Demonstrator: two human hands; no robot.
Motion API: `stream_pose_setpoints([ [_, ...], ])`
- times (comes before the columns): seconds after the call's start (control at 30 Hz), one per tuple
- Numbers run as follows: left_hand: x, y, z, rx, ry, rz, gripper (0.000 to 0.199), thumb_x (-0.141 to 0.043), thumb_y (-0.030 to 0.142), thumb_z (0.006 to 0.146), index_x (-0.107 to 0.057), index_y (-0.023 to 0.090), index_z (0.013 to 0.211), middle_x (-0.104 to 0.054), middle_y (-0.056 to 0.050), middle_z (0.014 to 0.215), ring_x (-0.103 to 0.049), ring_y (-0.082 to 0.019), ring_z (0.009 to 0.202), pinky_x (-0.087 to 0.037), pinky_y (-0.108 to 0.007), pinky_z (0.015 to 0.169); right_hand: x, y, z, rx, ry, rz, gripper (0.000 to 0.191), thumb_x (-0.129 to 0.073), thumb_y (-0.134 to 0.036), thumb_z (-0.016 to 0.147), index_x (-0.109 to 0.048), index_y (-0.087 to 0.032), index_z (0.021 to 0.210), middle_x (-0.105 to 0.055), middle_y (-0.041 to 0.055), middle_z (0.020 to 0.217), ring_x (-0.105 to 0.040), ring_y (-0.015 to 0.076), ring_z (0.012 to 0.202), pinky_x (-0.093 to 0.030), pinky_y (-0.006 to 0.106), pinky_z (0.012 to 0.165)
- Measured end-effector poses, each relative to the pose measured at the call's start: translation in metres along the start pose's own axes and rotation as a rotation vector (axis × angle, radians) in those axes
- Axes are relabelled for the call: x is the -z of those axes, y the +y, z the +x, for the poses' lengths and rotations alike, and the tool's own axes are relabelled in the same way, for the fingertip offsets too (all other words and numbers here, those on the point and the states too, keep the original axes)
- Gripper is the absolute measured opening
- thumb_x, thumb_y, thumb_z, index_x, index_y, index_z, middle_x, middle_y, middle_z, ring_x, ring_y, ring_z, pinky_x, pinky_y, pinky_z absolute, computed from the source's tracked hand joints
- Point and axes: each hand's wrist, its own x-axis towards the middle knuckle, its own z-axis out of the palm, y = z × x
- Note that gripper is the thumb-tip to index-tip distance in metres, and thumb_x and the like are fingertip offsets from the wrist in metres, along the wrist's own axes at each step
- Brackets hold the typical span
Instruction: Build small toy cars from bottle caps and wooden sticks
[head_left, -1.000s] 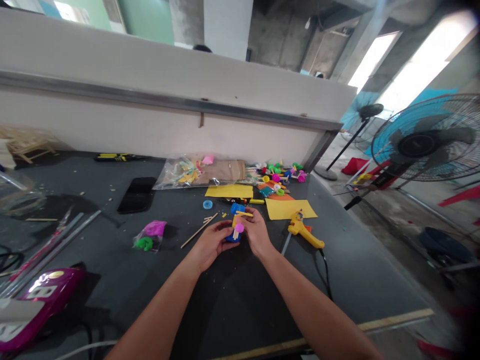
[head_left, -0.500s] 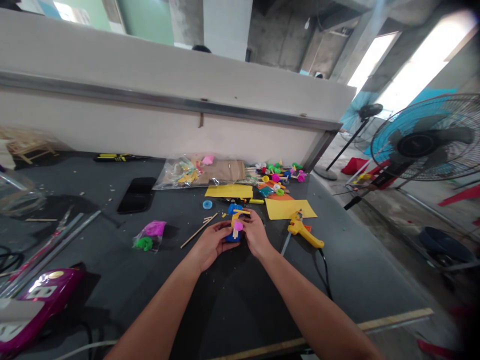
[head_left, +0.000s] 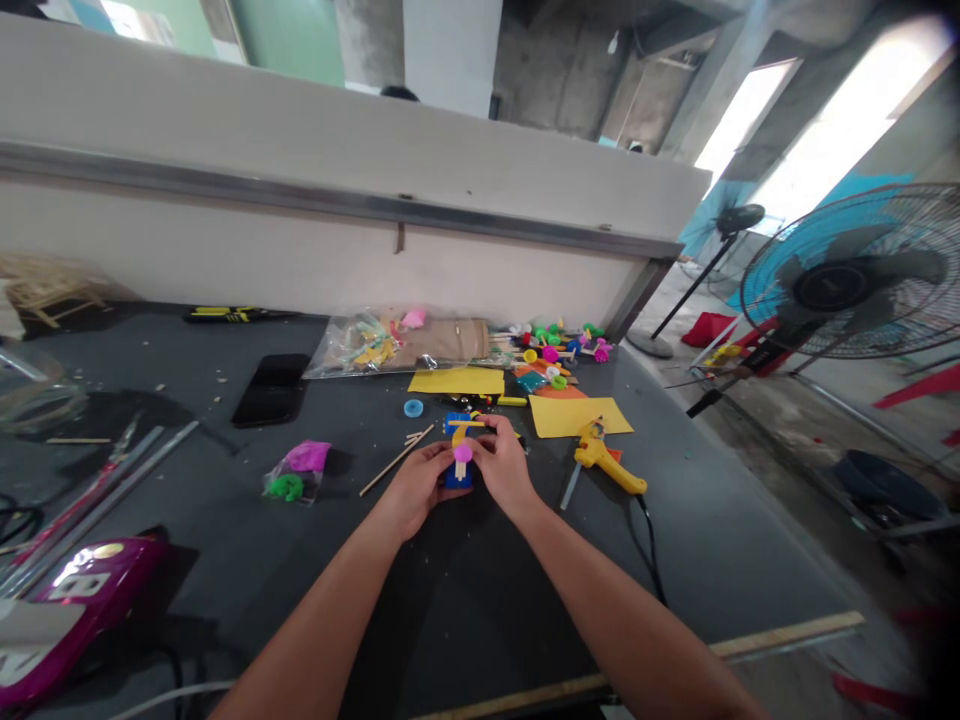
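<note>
Between my hands is a small handmade model (head_left: 459, 478), with a blue base, a yellow curved piece, a pink round piece and short pale sticks on its front. My left hand (head_left: 417, 486) grips its left side, thumb near the pink piece. From the right, my right hand (head_left: 504, 464) pinches it close to the pink piece; some fingertips are hidden behind the model. Just left of it lie thin wooden sticks (head_left: 397, 460) and a blue bottle cap (head_left: 413, 408). A yellow hot glue gun (head_left: 609, 466) rests on the table to the right of my right hand.
Yellow sheets (head_left: 581, 417), a plastic bag of parts (head_left: 367, 345) and colourful pieces on sticks (head_left: 555, 352) lie toward the partition. To the left are a black phone (head_left: 271, 390), pink and green clay (head_left: 306, 458) and a magenta device (head_left: 90, 610). A fan (head_left: 840, 285) stands right.
The model has shifted slightly left and turned, so its pink piece and sticks face me more squarely. Both hands stay on it.
</note>
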Motion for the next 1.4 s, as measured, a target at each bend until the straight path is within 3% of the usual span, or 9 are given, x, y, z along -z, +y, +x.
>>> stream_pose_setpoints([
  [0.23, 0.001, 0.005, -0.003, 0.026, -0.013, -0.029, 0.014, -0.061, 0.023, 0.078, -0.065, 0.015, 0.090, -0.068, -0.005, 0.076, -0.062, -0.014, 0.063, -0.057, -0.032, 0.058, 0.005, 0.002, 0.002, 0.155, 0.020, -0.084, 0.026, -0.061, -0.031, 0.073, -0.054, -0.023, 0.096, -0.055, -0.0029, 0.074, -0.056, 0.0134, 0.063, -0.047, 0.026, 0.057],
  [0.4, -0.001, 0.009, -0.006, 0.065, -0.041, -0.008, 0.017, -0.057, 0.026, 0.081, -0.065, 0.014, 0.089, -0.069, -0.009, 0.081, -0.064, -0.016, 0.063, -0.056, -0.031, 0.054, 0.009, -0.003, 0.003, 0.356, 0.080, -0.235, 0.021, -0.063, -0.026, 0.073, -0.064, -0.024, 0.094, -0.056, 0.0032, 0.092, -0.054, 0.0181, 0.087, -0.046, 0.028, 0.069],
  [0.53, -0.001, 0.009, -0.006, 0.076, -0.044, -0.004, 0.017, -0.056, 0.025, 0.081, -0.064, 0.013, 0.089, -0.070, -0.009, 0.080, -0.065, -0.016, 0.062, -0.056, -0.029, 0.052, 0.011, -0.007, 0.002, 0.418, 0.103, -0.267, 0.020, -0.066, -0.026, 0.071, -0.066, -0.024, 0.091, -0.057, 0.0048, 0.097, -0.051, 0.0210, 0.097, -0.045, 0.033, 0.078],
  [0.8, -0.005, 0.009, -0.009, 0.098, -0.075, 0.015, 0.017, -0.054, 0.025, 0.082, -0.064, 0.012, 0.089, -0.069, -0.009, 0.075, -0.065, -0.016, 0.060, -0.056, -0.029, 0.052, 0.011, -0.006, 0.003, 0.443, 0.183, -0.337, 0.007, -0.070, -0.024, 0.068, -0.066, -0.022, 0.073, -0.059, 0.0033, 0.093, -0.052, 0.0205, 0.095, -0.037, 0.037, 0.088],
  [1.4, -0.008, 0.009, -0.009, 0.084, -0.065, 0.003, 0.016, -0.056, 0.024, 0.081, -0.064, 0.012, 0.087, -0.068, -0.010, 0.074, -0.065, -0.017, 0.060, -0.056, -0.029, 0.051, 0.009, -0.006, 0.002, 0.460, 0.182, -0.328, 0.005, -0.067, -0.022, 0.070, -0.063, -0.021, 0.069, -0.059, 0.0023, 0.088, -0.054, 0.0190, 0.093, -0.036, 0.036, 0.089],
])
